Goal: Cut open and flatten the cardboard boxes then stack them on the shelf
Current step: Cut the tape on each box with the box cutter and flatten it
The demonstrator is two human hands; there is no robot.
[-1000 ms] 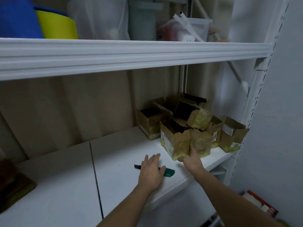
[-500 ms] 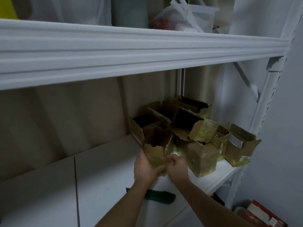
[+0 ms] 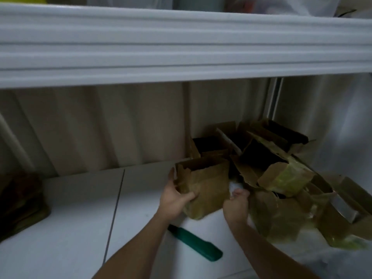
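Observation:
A small open-topped cardboard box point(image 3: 207, 188) with yellowed tape is held just above the white shelf point(image 3: 70, 238). My left hand point(image 3: 175, 198) grips its left side, thumb curled across the front. My right hand point(image 3: 236, 204) grips its right edge. A green-handled cutter point(image 3: 198, 246) lies on the shelf below my forearms, touched by neither hand. A pile of several more opened cardboard boxes point(image 3: 281, 170) sits at the shelf's right end.
The upper shelf's thick white front edge point(image 3: 181, 47) hangs low over the work area. A dark brown object point(image 3: 20, 202) sits at the shelf's far left. Behind runs a beige corrugated back wall point(image 3: 100, 127). A seam point(image 3: 114, 214) divides the shelf boards.
My left hand left the cutter and joined my right hand on a box from the pile. Both hands have drawn that box leftward, away from the pile.

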